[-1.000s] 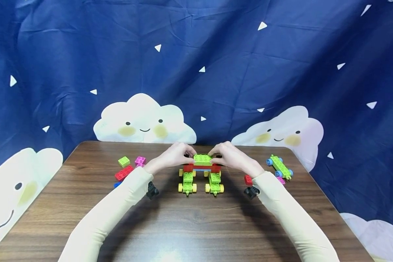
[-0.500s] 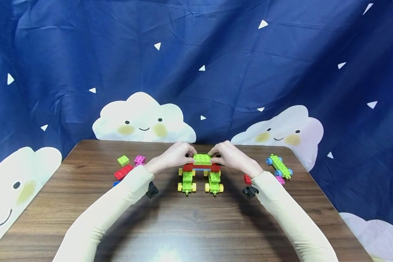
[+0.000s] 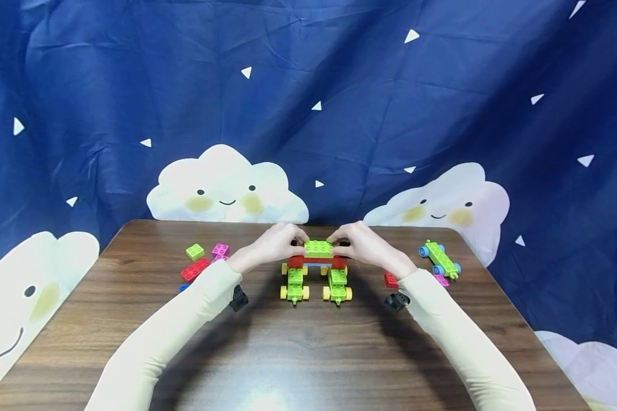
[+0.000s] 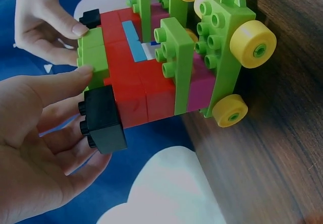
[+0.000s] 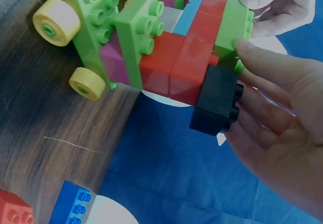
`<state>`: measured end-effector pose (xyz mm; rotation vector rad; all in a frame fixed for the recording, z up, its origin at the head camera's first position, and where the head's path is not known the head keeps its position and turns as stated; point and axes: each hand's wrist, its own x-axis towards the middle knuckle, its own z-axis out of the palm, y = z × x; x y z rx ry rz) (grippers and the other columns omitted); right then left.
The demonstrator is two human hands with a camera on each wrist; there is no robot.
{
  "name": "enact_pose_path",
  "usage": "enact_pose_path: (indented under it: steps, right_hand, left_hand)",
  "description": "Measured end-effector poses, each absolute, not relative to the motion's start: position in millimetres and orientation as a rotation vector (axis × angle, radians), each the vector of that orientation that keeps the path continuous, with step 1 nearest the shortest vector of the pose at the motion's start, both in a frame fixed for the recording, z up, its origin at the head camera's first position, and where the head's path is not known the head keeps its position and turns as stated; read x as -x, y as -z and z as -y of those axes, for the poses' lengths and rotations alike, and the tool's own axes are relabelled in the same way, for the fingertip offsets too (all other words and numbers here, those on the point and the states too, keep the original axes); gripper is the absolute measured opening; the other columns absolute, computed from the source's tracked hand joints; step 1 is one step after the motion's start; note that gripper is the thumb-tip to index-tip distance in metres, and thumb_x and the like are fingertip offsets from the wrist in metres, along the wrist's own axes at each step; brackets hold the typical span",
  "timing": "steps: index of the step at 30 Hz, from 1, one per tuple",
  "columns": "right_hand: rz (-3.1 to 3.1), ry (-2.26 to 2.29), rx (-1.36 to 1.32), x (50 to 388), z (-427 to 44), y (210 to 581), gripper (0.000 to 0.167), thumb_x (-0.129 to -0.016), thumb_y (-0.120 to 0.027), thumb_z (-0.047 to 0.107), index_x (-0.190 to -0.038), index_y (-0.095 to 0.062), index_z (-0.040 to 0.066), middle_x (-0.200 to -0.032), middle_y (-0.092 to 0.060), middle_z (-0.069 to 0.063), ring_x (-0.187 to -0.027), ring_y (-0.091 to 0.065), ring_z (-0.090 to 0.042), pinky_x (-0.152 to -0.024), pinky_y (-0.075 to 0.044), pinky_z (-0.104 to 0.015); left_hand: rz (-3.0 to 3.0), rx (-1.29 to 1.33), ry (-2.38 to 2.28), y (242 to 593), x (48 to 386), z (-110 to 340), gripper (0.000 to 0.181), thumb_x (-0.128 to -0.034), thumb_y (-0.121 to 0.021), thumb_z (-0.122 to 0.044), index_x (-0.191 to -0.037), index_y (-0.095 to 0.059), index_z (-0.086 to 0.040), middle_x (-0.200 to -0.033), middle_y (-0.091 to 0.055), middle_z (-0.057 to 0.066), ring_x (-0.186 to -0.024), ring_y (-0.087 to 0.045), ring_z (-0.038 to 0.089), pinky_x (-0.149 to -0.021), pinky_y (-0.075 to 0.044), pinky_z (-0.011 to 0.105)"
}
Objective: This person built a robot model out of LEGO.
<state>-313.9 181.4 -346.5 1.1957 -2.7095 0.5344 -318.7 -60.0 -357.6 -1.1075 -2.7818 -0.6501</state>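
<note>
Green-topped build [image 3: 317, 260] is staying put, left hand [image 3: 273, 246] and right hand [image 3: 362, 245] grip clamping it; blue curtain [image 3: 185, 85] hanging behind counter [image 3: 308, 348].

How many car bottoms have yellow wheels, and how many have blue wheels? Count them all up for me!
Yellow-wheeled car bottoms: 2
Blue-wheeled car bottom: 1
Total: 3

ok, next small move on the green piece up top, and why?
Probably press the green top piece straight down, evenly from both ends. It sits on the red bricks, with the left grip and right grip at opposite ends, and these views don't show whether it's fully seated.
</note>
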Motion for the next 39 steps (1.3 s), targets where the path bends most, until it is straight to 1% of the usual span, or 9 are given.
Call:
enact_pose_path:
  steps: [5, 12, 23, 29, 39]
  right_hand:
    - [2.736, -0.534, -1.208, 313.0, -181.3, 345.7, 0.022, -0.088, -0.074, 0.013, -0.106, -0.075, 0.002, -0.102, -0.077, -0.012, -0.095, -0.071, -0.024, -0.082, -0.057, -0.04]
    - [2.704, -0.501, -1.218, 313.8, -179.7, 343.2, 0.022, -0.086, -0.076, 0.013, -0.104, -0.075, 0.002, -0.1, -0.077, -0.012, -0.093, -0.071, -0.024, -0.081, -0.058, -0.039]
    - [2.733, -0.52, -1.202, 316.5, -180.1, 342.5, 0.022, -0.086, -0.076, 0.016, -0.105, -0.075, 0.004, -0.101, -0.076, -0.01, -0.093, -0.071, -0.023, -0.083, -0.058, -0.039]
    - [2.77, -0.539, -1.175, 317.9, -181.2, 342.4, 0.024, -0.086, -0.076, 0.017, -0.105, -0.074, 0.004, -0.101, -0.076, -0.009, -0.093, -0.07, -0.022, -0.084, -0.058, -0.04]
    - [2.798, -0.575, -1.149, 317.7, -180.6, 344.3, 0.024, -0.086, -0.076, 0.017, -0.106, -0.074, 0.004, -0.102, -0.076, -0.01, -0.09, -0.069, -0.022, -0.081, -0.057, -0.04]
  left_hand:
    - [2.809, 1.079, 0.692, 358.1, 318.4, 61.5, 0.017, -0.0879, -0.074, -0.018, -0.101, -0.077, -0.007, -0.094, -0.077, 0.004, -0.083, -0.067, 0.014, -0.081, -0.056, 0.032]
    - [2.788, 1.07, 0.702, 357.9, 316.6, 61.0, 0.019, -0.087, -0.075, -0.018, -0.101, -0.076, -0.006, -0.094, -0.077, 0.005, -0.089, -0.069, 0.017, -0.085, -0.056, 0.034]
    - [2.79, 1.066, 0.751, 359.9, 320.1, 62.3, 0.02, -0.0869, -0.076, -0.018, -0.103, -0.076, -0.005, -0.095, -0.077, 0.005, -0.088, -0.068, 0.014, -0.084, -0.056, 0.032]
    - [2.788, 1.084, 0.785, 360.1, 321.6, 62.3, 0.022, -0.0871, -0.075, -0.018, -0.104, -0.076, -0.004, -0.098, -0.077, 0.008, -0.091, -0.07, 0.017, -0.087, -0.056, 0.034]
    - [2.773, 1.086, 0.796, 364.0, 322.0, 63.7, 0.024, -0.0878, -0.075, -0.019, -0.106, -0.075, -0.004, -0.097, -0.077, 0.008, -0.091, -0.07, 0.017, -0.087, -0.056, 0.034]
